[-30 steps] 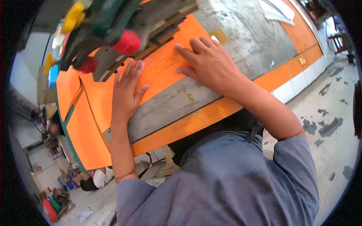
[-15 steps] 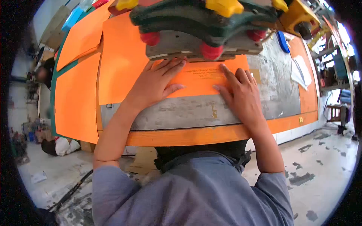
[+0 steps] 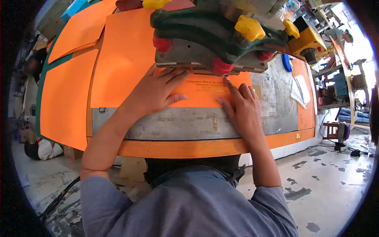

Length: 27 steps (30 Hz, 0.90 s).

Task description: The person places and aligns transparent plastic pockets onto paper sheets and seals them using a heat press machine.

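Observation:
A large orange sheet (image 3: 122, 51) lies on the grey metal bed of a worktable, with small lines of dark print near its front right part. My left hand (image 3: 156, 94) rests on the sheet, fingers stretched out and thumb apart. On the right side of the print, my right hand (image 3: 244, 104) touches the sheet with its index finger and thumb spread. The fingertips of both hands are close to the front edge of a metal plate (image 3: 177, 53). Above that plate is a dark green press head (image 3: 197, 25) with red round feet and yellow knobs; it hides the sheet's far right part.
More orange sheets (image 3: 67, 94) lie in stacks at the left. A yellow motor-like unit (image 3: 310, 43) is attached at the right of the press. A crumpled white piece (image 3: 301, 91) and a blue object (image 3: 286, 62) lie on the right side. A wooden edge (image 3: 181, 148) borders the table's front.
The whole view has shifted, with the table and my hands slightly further left and lower. The press head, blurred before, is sharp now. Both hands keep about the same places on the sheet.

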Motion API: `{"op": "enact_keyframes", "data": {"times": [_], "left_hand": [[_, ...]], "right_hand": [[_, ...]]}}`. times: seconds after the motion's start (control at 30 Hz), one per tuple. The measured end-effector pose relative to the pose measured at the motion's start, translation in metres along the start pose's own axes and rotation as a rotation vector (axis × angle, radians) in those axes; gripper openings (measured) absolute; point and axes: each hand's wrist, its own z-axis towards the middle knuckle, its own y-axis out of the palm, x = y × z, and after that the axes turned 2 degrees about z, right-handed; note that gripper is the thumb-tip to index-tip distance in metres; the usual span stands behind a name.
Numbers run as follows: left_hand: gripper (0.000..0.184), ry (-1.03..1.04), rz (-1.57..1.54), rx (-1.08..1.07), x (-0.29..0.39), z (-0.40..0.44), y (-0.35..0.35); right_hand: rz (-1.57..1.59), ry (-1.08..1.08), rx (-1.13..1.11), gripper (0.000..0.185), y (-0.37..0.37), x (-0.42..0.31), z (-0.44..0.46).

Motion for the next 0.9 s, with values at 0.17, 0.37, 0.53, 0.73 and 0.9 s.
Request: {"op": "enact_keyframes", "data": {"times": [0.17,0.37,0.53,0.73,0.9], "left_hand": [[0.079,0.001,0.026,-0.009,0.0,-0.001,0.0],[0.076,0.083,0.108,0.054,-0.004,-0.013,0.003],[0.069,0.206,0.03,0.072,0.002,-0.017,-0.007],[0.057,0.361,-0.081,0.143,0.013,-0.02,-0.012],[0.053,0.389,-0.139,0.148,0.011,-0.022,-0.014]], "right_hand": [[0.028,0.014,-0.003,0.056,-0.008,-0.001,-0.008],[-0.034,-0.041,0.063,0.038,-0.02,-0.009,-0.033],[0.042,-0.152,0.092,0.016,-0.019,-0.015,-0.072],[0.103,-0.238,0.188,0.024,-0.014,-0.016,-0.087],[0.1,-0.297,0.228,0.031,-0.014,-0.01,-0.094]]}}
